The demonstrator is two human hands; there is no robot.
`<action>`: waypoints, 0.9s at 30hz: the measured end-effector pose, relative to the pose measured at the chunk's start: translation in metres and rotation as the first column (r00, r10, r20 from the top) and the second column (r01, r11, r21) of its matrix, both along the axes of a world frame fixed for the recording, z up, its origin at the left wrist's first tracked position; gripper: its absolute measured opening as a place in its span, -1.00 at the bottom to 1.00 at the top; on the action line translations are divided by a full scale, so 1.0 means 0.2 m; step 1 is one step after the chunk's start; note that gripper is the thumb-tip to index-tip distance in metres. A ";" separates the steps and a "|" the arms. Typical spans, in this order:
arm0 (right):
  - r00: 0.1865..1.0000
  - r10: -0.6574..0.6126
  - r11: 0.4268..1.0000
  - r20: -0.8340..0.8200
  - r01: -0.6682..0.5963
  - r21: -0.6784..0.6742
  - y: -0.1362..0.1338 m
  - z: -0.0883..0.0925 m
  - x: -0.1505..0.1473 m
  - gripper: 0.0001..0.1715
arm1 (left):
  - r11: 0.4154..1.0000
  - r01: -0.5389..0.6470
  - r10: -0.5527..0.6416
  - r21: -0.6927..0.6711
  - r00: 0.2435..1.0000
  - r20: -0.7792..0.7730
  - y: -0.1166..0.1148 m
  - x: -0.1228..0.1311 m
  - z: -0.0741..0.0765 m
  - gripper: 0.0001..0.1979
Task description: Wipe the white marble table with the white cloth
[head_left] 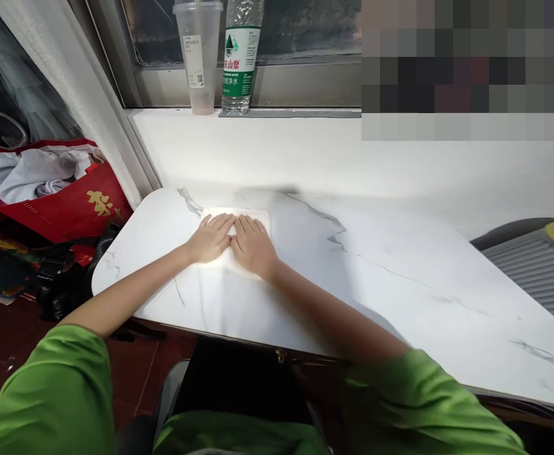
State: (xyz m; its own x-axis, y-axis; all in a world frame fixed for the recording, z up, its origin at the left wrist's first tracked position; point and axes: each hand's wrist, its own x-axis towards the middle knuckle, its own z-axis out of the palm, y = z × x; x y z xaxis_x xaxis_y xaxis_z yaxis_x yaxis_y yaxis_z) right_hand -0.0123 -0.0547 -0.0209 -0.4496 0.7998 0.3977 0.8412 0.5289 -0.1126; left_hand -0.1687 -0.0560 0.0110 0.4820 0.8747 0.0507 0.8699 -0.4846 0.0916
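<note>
A thin white sheet, paper or cloth (260, 218), lies flat on the white marbled tabletop (390, 278); which of the two I cannot tell. My left hand (210, 239) rests palm down on its left part, fingers stretched out. Beside it my right hand (254, 245) also lies flat on the sheet, fingers extended toward the wall. The two thumbs meet or nearly meet in the middle. Both palms hide much of the sheet, and its near edge blends into the bright table.
On the window sill stand a lidded plastic cup (201, 82) and a water bottle (241, 69) with a green and white label. A red bag (68, 202) of clothes sits left of the table. At the right edge is a grey ribbed object (532, 268).
</note>
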 end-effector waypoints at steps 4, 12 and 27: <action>0.999 -0.045 0.998 -0.020 0.045 0.037 -0.31 -0.02 0.20 -0.37 | 0.994 0.110 -0.111 0.019 0.994 0.016 -0.27 0.18 0.00 -0.43; 0.999 -0.033 0.999 0.019 0.032 0.042 -0.62 -0.01 0.45 -0.37 | 0.984 0.140 -0.150 0.107 0.985 0.086 -0.57 0.42 -0.02 -0.45; 0.998 -0.067 0.990 0.007 0.067 -0.126 0.23 0.05 0.63 -0.38 | 0.999 0.029 -0.031 0.026 0.998 0.062 0.24 0.66 -0.01 -0.45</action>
State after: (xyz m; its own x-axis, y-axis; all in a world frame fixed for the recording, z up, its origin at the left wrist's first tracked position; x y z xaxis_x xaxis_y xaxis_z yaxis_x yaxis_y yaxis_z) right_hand 0.1135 -0.0082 -0.0107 -0.3941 0.8718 0.2908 0.8747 0.4530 -0.1724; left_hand -0.0377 -0.0088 0.0088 0.5033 0.8579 0.1032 0.8479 -0.5134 0.1326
